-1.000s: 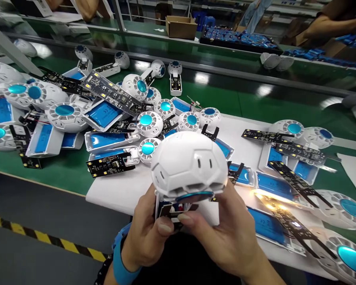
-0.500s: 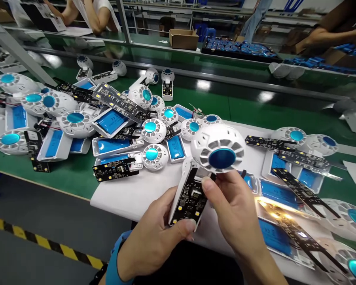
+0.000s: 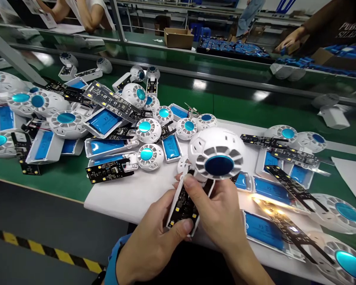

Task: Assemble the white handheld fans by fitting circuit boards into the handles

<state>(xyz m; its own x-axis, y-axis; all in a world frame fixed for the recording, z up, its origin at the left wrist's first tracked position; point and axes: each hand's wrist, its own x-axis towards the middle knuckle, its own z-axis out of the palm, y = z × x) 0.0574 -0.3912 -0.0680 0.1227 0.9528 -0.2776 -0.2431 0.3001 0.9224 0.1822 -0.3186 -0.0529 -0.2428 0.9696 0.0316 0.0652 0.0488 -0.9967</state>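
Both my hands hold one white device at the near edge of the white mat (image 3: 136, 194). Its round head (image 3: 216, 154) faces me, showing a vented face with a dark blue disc in the middle. Below the head runs its white handle with a black LED circuit board (image 3: 184, 206) set in it. My left hand (image 3: 154, 241) grips the handle's lower end, thumb across the bottom. My right hand (image 3: 216, 213) pinches the board's upper part, thumb pressed near the neck under the head.
Several white heads with blue discs, black circuit boards and white trays with blue batteries lie heaped at the left (image 3: 106, 118) and right (image 3: 284, 186) on the green conveyor belt (image 3: 249, 107). One board at the right glows (image 3: 267, 204). Other people's arms work at the far bench (image 3: 290, 37).
A second ago the device's domed back faced me; it has been turned so the vented face and the board show. My right thumb has since moved down onto the board.
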